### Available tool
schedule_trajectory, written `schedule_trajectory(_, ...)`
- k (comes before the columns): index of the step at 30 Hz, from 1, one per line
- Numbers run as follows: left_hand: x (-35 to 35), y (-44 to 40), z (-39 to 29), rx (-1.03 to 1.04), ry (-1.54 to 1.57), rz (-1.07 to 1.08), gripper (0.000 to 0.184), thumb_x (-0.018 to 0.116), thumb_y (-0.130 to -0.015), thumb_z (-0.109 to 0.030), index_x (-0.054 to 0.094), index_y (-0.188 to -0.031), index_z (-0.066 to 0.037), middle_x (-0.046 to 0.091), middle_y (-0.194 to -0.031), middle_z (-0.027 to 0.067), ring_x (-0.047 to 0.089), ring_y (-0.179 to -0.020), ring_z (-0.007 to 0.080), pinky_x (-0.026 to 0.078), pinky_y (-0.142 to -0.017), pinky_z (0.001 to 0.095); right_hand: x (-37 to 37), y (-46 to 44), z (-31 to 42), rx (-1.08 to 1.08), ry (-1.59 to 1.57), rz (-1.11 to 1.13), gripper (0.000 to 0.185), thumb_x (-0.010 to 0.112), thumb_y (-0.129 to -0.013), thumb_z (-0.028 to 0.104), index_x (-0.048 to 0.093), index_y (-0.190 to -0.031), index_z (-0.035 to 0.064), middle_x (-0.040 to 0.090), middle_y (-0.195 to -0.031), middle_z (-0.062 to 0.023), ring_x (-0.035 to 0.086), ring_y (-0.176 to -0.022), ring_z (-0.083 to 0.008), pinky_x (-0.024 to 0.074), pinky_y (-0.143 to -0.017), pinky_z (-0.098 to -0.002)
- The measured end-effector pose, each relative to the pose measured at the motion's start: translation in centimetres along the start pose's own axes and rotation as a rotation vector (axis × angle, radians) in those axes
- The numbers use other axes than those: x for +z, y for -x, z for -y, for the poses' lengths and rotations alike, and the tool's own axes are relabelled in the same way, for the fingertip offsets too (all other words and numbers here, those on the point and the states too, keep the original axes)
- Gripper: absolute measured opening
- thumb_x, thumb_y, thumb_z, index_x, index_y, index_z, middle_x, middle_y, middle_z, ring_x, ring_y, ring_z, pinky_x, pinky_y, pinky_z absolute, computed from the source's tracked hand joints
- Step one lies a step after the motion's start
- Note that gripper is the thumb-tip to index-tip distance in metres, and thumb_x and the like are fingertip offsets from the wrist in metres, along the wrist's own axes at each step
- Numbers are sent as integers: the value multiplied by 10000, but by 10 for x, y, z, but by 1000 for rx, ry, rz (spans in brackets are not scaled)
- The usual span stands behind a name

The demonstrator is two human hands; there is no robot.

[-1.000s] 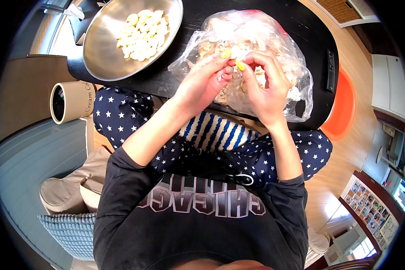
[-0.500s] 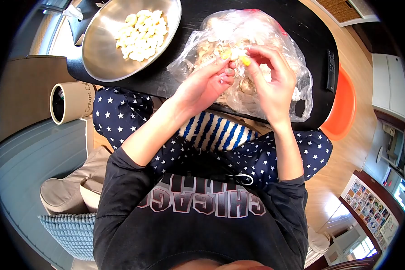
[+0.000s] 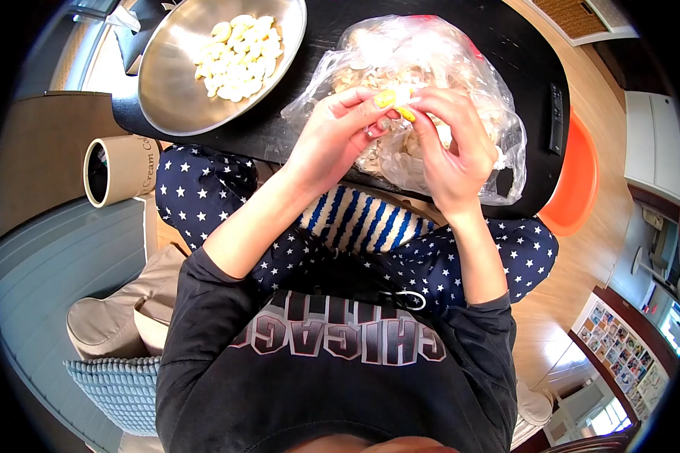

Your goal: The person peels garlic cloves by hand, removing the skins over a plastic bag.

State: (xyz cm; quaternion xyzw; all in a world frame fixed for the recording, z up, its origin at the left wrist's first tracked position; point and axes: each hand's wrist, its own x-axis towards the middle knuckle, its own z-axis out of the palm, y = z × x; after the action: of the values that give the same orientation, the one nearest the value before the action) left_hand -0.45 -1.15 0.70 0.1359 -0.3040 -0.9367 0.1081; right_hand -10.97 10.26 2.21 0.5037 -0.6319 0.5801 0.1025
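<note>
Over a clear plastic bag (image 3: 510, 143), my left hand (image 3: 338, 134) and my right hand (image 3: 461, 147) meet fingertip to fingertip. Both pinch a small pale piece, by its look a garlic clove (image 3: 403, 93); glare and fingers hide much of it. Yellow nails show on both thumbs. Inside the bag lie garlic bulbs and loose papery skins (image 3: 370, 160). To the left, a wide steel bowl (image 3: 166, 83) holds several peeled garlic cloves (image 3: 238, 60).
The black table (image 3: 536, 68) carries bowl and bag, with a remote control (image 3: 556, 117) at its right edge. An orange seat (image 3: 574, 181) shows beyond that edge. A cream canister (image 3: 125, 172) stands left of my knee. A striped cushion (image 3: 363, 220) lies between my legs.
My hands have come closer together, the fingertips now nearly touching around the pale piece. My right hand has shifted slightly down and its fingers have closed in. The bowl has stayed put.
</note>
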Motion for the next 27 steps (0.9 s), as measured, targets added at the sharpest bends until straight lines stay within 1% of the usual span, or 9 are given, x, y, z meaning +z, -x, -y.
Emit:
schedule_trajectory(4,3,1,0,26,-25,-13,164,572,-862,-75,595,-1000,9,617,-882,57,522,-733,67,432,-705,190,1,1,4,12,10,-1,212,682,-670,-77,630,-864,-11,624,-829,-120,610,-758,-245,496,-657,-293)
schedule_trajectory(6,3,1,-1,22,-20,-21,166,576,-859,-71,594,-1002,10,618,-881,56,523,-733,67,431,-704,189,2,-1,5,-33,75,-47,237,694,-661,-69,627,-880,-11,623,-825,-116,609,-756,-245,498,-652,-294)
schedule_trajectory(7,3,1,-2,24,-20,-9,167,577,-858,-73,594,-1001,11,620,-880,57,523,-732,66,430,-704,187,2,-1,4,-33,74,-45,237,694,-661,-69,627,-880,-11,623,-825,-116,609,-756,-245,498,-652,-294)
schedule_trajectory(9,2,2,-2,26,-19,1,167,578,-858,-74,594,-1000,13,621,-878,59,522,-730,65,428,-703,185,2,-1,2,-98,105,-28,257,702,-652,-64,626,-891,-9,623,-825,-117,608,-756,-247,500,-648,-296)
schedule_trajectory(18,3,4,-1,58,-85,-11,154,584,-858,-85,597,-983,5,630,-873,58,522,-724,63,427,-696,183,4,3,1,-98,37,-47,218,700,-658,-66,608,-851,-23,623,-813,-126,610,-747,-254,497,-641,-297)
schedule_trajectory(21,5,4,0,48,-57,-17,154,584,-859,-88,597,-983,2,626,-871,53,525,-733,62,430,-698,186,4,4,2,-84,9,-79,229,703,-659,-65,610,-864,-25,623,-814,-131,609,-749,-255,497,-643,-300)
schedule_trajectory(23,4,4,0,19,6,43,149,581,-862,-88,599,-981,-2,621,-870,45,528,-741,62,433,-701,188,6,4,3,-93,23,-89,234,703,-659,-67,611,-871,-25,622,-815,-131,608,-750,-255,497,-645,-301)
schedule_trajectory(27,6,6,-1,26,-10,21,144,578,-864,-89,601,-979,-7,614,-864,35,525,-737,62,431,-700,189,6,4,4,-106,37,-94,248,699,-663,-76,614,-890,-25,620,-820,-133,605,-754,-256,497,-653,-303)
